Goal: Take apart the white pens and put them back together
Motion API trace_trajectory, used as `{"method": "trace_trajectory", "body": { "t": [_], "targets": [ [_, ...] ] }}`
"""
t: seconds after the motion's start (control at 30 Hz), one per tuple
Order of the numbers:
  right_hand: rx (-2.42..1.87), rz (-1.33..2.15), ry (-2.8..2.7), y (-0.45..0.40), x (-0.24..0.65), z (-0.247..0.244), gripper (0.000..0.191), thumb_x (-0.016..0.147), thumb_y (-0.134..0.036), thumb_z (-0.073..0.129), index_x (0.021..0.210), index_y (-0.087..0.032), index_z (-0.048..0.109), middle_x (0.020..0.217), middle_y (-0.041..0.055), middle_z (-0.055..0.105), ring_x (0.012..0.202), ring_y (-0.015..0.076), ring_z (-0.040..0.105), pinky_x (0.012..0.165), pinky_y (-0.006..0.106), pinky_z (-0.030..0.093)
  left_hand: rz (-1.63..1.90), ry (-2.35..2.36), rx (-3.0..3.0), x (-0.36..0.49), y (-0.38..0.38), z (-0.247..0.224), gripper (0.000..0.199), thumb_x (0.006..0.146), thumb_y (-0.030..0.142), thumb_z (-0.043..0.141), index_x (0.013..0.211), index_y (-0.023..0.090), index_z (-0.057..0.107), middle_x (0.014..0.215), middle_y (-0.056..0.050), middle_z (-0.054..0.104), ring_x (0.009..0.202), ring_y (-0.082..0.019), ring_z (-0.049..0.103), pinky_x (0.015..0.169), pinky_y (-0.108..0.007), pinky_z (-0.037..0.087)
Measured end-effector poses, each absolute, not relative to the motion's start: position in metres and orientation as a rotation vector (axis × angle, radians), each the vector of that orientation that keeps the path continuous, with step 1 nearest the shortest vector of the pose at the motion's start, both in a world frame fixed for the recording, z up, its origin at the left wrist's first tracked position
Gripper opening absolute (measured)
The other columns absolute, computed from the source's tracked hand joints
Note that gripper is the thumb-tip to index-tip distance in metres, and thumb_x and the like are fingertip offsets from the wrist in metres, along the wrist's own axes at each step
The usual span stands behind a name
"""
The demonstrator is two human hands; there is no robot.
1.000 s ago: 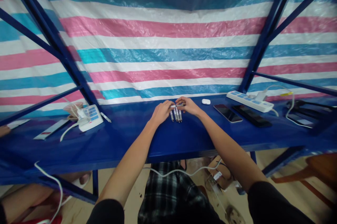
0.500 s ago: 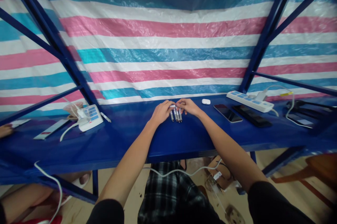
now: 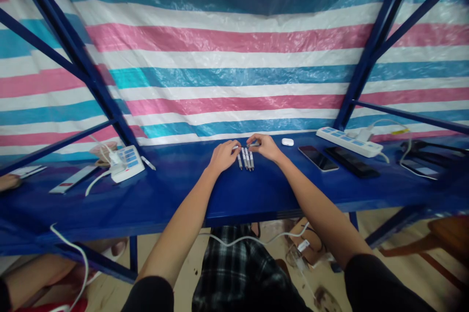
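Pens (image 3: 246,159): 4 side by side, between 2 hands.
Left hand (image 3: 224,156) clamps a white piece (image 3: 235,147); right hand's (image 3: 266,147) grip unclear; cup's (image 3: 104,149) contents indistinct.

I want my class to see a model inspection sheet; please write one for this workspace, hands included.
Surface: glossy blue tabletop, no spill seen.
Working items: slim white pens side by side.
Clutter: small white rounded case, dark-screened phone.
Left hand: grip on a slim white item.
Right hand: pinches a small item, too blurred to name.
Cables: white cord at white-and-blue power strip.
Surroundings: striped plastic sheet behind.
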State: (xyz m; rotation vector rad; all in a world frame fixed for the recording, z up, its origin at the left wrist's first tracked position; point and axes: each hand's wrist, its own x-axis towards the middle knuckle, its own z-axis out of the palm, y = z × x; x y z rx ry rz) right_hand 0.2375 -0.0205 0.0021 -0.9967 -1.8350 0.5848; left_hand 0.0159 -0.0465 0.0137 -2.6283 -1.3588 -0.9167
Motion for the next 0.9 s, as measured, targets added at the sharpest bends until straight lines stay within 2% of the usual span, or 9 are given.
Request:
{"method": "trace_trajectory", "body": {
  "t": [0.23, 0.63, 0.9],
  "targets": [
    [-0.969, 0.562, -1.774, -0.022, 0.242, 0.004, 0.025, 0.068, -0.018, 0.074, 0.093, -0.017, 0.073, 0.094, 0.0065, 0.077, 0.079, 0.0189, 0.067, 0.080, 0.032, 0.052, -0.974, -1.399, -2.609, 0.007, -0.044, 0.014, 0.021, 0.098, 0.033, 0.052, 0.105, 0.026, 0.070, 0.104, -0.002, 0.075, 0.090, -0.020, 0.068, 0.079, -0.029, 0.048],
    [-1.006, 0.535, -1.782, -0.019, 0.251, 0.005, 0.026, 0.070, -0.019, 0.076, 0.096, -0.019, 0.073, 0.095, 0.0056, 0.077, 0.084, 0.0203, 0.067, 0.084, 0.035, 0.051, -1.034, -1.422, -2.610, 0.005, -0.042, 0.014, 0.020, 0.097, 0.032, 0.054, 0.103, 0.026, 0.072, 0.103, -0.003, 0.075, 0.088, -0.021, 0.068, 0.079, -0.030, 0.049],
    [-1.017, 0.628, -1.688, -0.012, 0.259, 0.004, 0.027, 0.069, -0.027, 0.079, 0.093, -0.017, 0.074, 0.096, 0.0064, 0.075, 0.076, 0.0174, 0.064, 0.076, 0.032, 0.051, -1.056, -1.433, -2.606, 0.002, -0.039, 0.013, 0.020, 0.097, 0.032, 0.055, 0.103, 0.026, 0.072, 0.104, -0.003, 0.076, 0.090, -0.021, 0.068, 0.082, -0.030, 0.049]
  ]
}}
